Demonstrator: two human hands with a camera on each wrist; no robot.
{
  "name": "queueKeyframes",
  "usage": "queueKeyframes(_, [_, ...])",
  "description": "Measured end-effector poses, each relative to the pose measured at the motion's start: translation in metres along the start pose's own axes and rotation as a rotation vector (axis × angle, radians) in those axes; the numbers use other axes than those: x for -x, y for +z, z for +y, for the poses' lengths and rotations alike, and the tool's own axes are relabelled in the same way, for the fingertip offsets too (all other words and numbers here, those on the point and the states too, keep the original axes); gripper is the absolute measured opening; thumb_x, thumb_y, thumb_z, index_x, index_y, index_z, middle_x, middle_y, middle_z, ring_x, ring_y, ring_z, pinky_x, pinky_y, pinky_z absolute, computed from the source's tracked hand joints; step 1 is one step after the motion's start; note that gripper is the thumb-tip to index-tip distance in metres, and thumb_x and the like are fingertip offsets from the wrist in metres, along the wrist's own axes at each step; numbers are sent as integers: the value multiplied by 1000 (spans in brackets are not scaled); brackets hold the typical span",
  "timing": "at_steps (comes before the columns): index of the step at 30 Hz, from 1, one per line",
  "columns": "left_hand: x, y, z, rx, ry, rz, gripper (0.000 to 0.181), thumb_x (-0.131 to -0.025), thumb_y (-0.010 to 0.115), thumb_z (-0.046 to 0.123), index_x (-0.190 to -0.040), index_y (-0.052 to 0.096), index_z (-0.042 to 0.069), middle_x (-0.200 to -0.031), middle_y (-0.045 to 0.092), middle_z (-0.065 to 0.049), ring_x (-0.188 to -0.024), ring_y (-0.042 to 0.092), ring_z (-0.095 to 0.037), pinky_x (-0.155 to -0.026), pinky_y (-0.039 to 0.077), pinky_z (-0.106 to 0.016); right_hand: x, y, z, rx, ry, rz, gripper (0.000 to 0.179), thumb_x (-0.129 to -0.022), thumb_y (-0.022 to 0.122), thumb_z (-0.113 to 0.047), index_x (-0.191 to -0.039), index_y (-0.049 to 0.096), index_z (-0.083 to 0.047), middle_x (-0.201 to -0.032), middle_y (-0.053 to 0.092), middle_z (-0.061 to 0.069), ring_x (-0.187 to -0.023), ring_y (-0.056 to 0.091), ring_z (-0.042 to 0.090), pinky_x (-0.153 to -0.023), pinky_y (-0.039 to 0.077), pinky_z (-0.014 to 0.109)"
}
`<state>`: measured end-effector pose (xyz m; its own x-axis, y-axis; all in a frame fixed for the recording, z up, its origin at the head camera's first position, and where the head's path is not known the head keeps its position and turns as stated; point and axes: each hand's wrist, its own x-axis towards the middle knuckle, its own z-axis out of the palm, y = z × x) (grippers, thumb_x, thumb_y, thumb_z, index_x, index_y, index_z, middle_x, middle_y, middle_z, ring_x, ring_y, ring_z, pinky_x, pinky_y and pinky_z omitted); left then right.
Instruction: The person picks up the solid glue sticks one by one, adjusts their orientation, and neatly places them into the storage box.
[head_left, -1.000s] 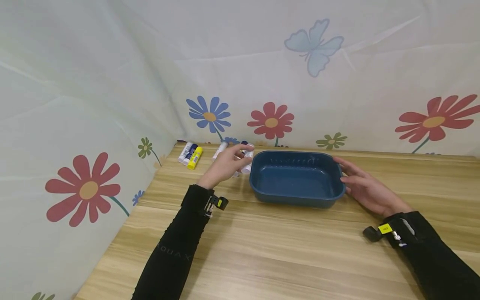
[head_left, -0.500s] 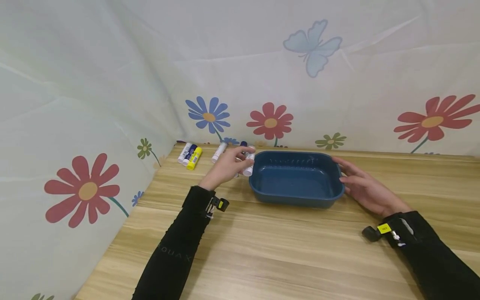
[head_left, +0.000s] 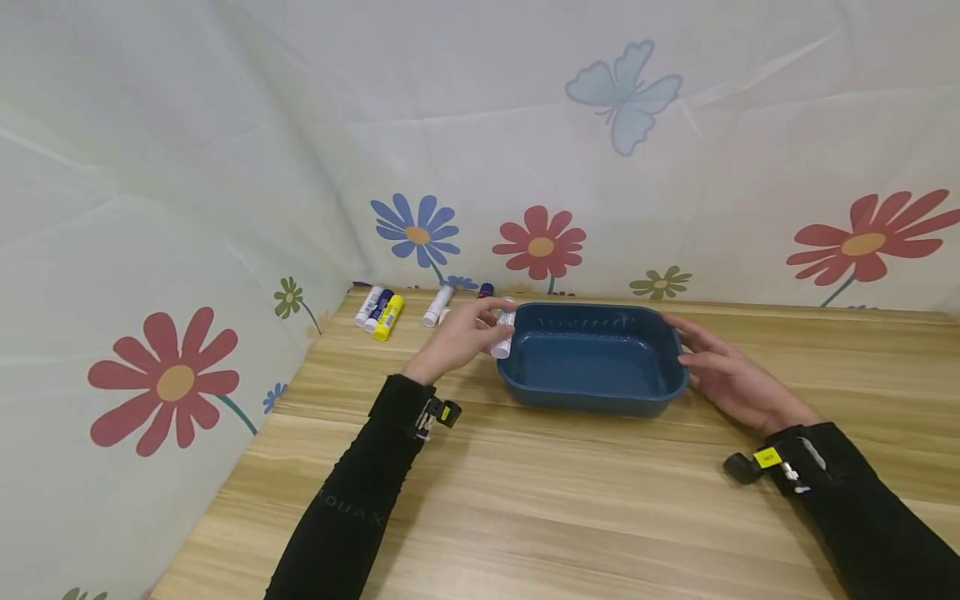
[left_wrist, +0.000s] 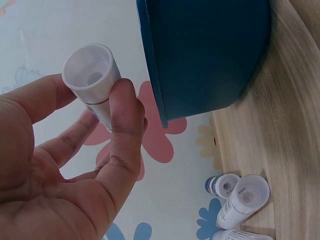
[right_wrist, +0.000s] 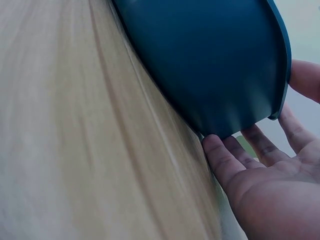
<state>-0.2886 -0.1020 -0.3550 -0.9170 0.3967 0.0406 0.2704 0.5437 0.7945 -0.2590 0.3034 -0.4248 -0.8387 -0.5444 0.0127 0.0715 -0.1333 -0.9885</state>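
Pinched between the thumb and fingers of my left hand (head_left: 459, 335) is a white glue stick (head_left: 505, 335), held at the left rim of a dark blue plastic basin (head_left: 585, 401). In the left wrist view the glue stick (left_wrist: 91, 70) tilts with its hollow end facing the camera, beside the basin's outer wall (left_wrist: 210, 60). My right hand (head_left: 733, 382) rests against the basin's right end. Its fingers (right_wrist: 222, 157) are spread along the outer wall in the right wrist view, with one digit at the rim.
Left of the basin lie a white glue stick (head_left: 368, 305), a navy one (head_left: 380, 309) and a yellow one (head_left: 388, 317) side by side. Another white glue stick (head_left: 438, 306) and a navy-ended one (head_left: 486, 290) lie near my left hand. A flowered cloth (head_left: 450, 125) hangs behind the wooden table (head_left: 570, 500).
My left hand has moved slightly right with the white glue stick, from beside the basin to over its left rim. My right hand has stayed at the basin's right end.
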Motion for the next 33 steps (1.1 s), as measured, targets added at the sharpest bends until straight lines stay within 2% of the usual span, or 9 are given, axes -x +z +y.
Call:
queueKeyframes(7, [2, 0, 2, -16, 7, 19, 43, -95, 65, 27, -136, 56, 16, -110, 62, -11, -96, 62, -25, -81, 59, -45, 0, 0, 0, -1, 10, 2, 61, -105, 34, -8, -159, 11, -24, -164, -4, 3, -136, 35, 6, -100, 40, 19])
queueKeyframes(14, [1, 3, 4, -7, 15, 4, 43, -95, 66, 27, -135, 57, 16, -110, 63, -11, -94, 63, -24, -81, 59, -43, -1, -2, 1, -10, -1, -4, 60, -105, 33, -6, -159, 11, -23, -163, -2, 3, -134, 38, 4, -100, 40, 20])
queueKeyframes(22, [3, 9, 4, -48, 21, 6, 38, -95, 66, 27, -132, 58, 20, -103, 63, -9, -85, 64, -21, -80, 58, -46, -1, 0, 1, -12, 7, -2, 61, -105, 34, -6, -159, 10, -22, -164, -4, 4, -135, 36, 6, -100, 39, 20])
queueKeyframes(33, [2, 8, 6, -55, 25, 14, 37, -95, 65, 26, -131, 58, 20, -102, 63, -8, -85, 64, -20, -80, 58, -44, -2, -1, 1, -27, -6, 2, 61, -105, 33, -4, -159, 11, -21, -162, 2, 2, -134, 37, 7, -99, 41, 20])
